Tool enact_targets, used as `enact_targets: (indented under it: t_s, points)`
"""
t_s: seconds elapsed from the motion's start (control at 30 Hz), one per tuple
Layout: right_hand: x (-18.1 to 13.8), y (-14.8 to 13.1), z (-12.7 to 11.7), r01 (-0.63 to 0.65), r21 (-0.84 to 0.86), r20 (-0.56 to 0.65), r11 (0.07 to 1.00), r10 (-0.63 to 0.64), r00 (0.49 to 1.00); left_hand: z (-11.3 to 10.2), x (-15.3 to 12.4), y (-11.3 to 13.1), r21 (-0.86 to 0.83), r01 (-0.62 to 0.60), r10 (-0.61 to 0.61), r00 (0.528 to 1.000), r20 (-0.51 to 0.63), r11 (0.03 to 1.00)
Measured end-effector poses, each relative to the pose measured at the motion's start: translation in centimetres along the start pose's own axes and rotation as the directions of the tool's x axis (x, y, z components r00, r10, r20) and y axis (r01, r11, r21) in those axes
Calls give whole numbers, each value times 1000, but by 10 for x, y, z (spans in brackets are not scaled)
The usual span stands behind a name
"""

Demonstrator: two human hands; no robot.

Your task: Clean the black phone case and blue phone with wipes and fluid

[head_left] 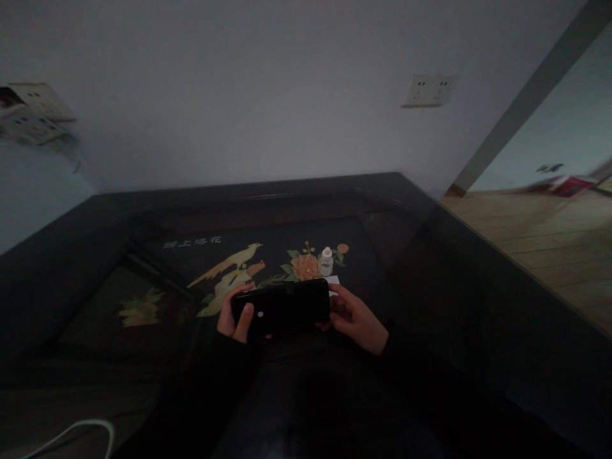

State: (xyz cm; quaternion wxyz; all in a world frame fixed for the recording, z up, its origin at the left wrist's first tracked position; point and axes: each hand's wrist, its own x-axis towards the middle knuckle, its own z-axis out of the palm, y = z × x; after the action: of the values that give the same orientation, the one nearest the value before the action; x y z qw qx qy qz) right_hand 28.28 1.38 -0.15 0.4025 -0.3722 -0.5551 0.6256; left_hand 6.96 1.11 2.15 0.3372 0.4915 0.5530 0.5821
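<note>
A dark smartphone [289, 312] is held sideways above the near part of the black table, its screen black but for a small white round mark near the left end. My left hand [238, 315] grips its left end, thumb on the front and fingers behind. At the other end, my right hand [356, 319] has its bent fingers closed around the phone's right edge. Just beyond the phone stands a small clear bottle [326, 262] with a white cap. A piece of white paper [333, 280] shows partly between the bottle and my right hand; the phone hides some of it.
The black table [248, 204], decorated with a bird and flowers, meets a pale wall. Wall sockets [429, 90] are at the upper right, and more sockets [45, 102] at the left. A white cable [90, 422] curves at the lower left. Wooden floor [521, 233] lies to the right.
</note>
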Motion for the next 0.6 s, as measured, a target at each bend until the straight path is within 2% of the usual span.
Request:
enact_targets:
  t_s: [0.13,0.6]
  points:
    - [-1,-3,0,-15,1,49,1000,15,999,0,-3,5,-28,66,-66,998,6,997]
    - [-4,-6,10,1,-63,11,998,-1,1000,-3,-2,7,-16,33,-34,999,-30,999]
